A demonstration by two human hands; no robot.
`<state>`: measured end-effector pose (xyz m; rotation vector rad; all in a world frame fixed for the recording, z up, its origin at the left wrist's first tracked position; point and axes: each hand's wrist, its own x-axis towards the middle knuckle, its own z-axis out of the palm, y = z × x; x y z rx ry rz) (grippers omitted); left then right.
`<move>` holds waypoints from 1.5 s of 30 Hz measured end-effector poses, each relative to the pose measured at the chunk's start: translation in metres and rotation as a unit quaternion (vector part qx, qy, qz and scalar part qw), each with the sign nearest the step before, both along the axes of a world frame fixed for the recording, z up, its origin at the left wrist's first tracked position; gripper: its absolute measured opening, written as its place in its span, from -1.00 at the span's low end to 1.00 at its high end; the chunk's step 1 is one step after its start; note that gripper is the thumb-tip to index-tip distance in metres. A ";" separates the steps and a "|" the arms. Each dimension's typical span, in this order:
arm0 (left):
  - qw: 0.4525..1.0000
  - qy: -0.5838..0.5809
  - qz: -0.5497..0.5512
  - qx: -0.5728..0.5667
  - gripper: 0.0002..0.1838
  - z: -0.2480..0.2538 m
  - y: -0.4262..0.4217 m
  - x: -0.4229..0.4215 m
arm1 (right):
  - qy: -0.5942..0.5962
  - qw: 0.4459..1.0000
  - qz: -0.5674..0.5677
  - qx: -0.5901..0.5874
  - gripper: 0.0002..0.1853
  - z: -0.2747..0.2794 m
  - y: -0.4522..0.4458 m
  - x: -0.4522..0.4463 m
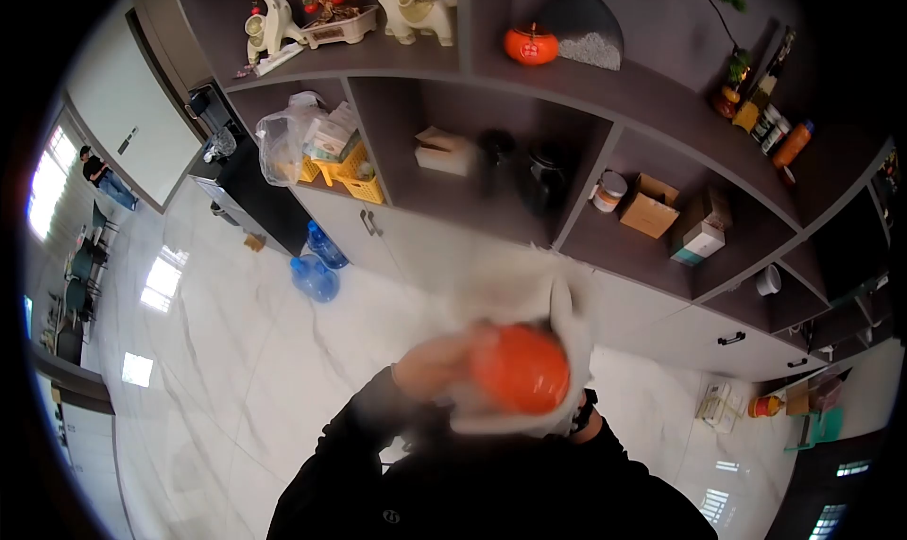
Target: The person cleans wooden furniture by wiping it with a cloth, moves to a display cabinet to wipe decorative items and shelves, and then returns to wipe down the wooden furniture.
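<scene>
In front of my chest is a glossy orange round ornament (521,370), blurred along its left side. My left hand (436,362) is against that side, its fingers closed and smeared by motion. A whitish cloth (570,325) lies behind and around the ornament, with a fold standing up on the right. My right hand (588,428) is at the cloth's lower right edge, mostly hidden by it, and a black band circles that wrist. The right fingers are out of sight, but the cloth and ornament are held up there.
A shelf unit (416,79) stands ahead, with elephant figurines (416,9), a small orange pot (531,45) and a dark vase (588,22) on top. Lower are a yellow basket (361,183) and boxes (650,205). Blue water jugs (315,277) stand on the floor. A person (106,178) is far left.
</scene>
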<state>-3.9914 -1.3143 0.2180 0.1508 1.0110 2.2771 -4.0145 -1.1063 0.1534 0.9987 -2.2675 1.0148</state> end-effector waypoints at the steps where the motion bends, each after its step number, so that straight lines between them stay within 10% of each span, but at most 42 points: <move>1: 0.998 -0.007 0.029 0.046 -0.15 0.000 0.006 -0.003 | -0.004 1.000 0.001 -0.001 -0.54 -0.003 0.001 0.003; 3: 0.987 -0.018 0.087 0.136 -0.14 0.004 0.021 -0.018 | -0.016 1.000 -0.001 -0.002 -0.54 -0.008 0.003 0.008; 5: 0.936 0.226 0.262 -0.070 -0.14 0.013 0.033 -0.028 | -0.026 1.000 -0.003 -0.001 -0.54 -0.013 0.007 0.013; 9: 0.504 0.630 0.392 -0.441 -0.14 0.022 0.021 -0.047 | -0.052 0.999 -0.006 -0.005 -0.53 -0.022 0.011 0.024; 13: 0.468 0.597 0.419 -0.500 -0.17 0.002 -0.008 -0.056 | -0.067 0.998 -0.008 -0.003 -0.53 -0.031 0.012 0.031; 17: 0.779 0.329 0.429 -0.317 -0.36 -0.012 -0.033 -0.068 | -0.097 0.995 -0.008 -0.009 -0.53 -0.042 0.013 0.039; 20: 0.833 0.277 0.414 -0.242 -0.44 -0.014 -0.040 -0.086 | -0.111 0.994 -0.015 -0.007 -0.52 -0.050 0.022 0.039; 36: 0.517 0.542 0.421 -0.512 -0.14 0.130 0.170 -0.314 | -0.179 0.984 -0.005 -0.016 -0.51 -0.073 0.249 -0.063; 45: 0.523 0.485 0.394 -0.579 0.01 0.131 0.208 -0.400 | -0.206 0.976 0.071 -0.014 -0.50 -0.077 0.318 -0.124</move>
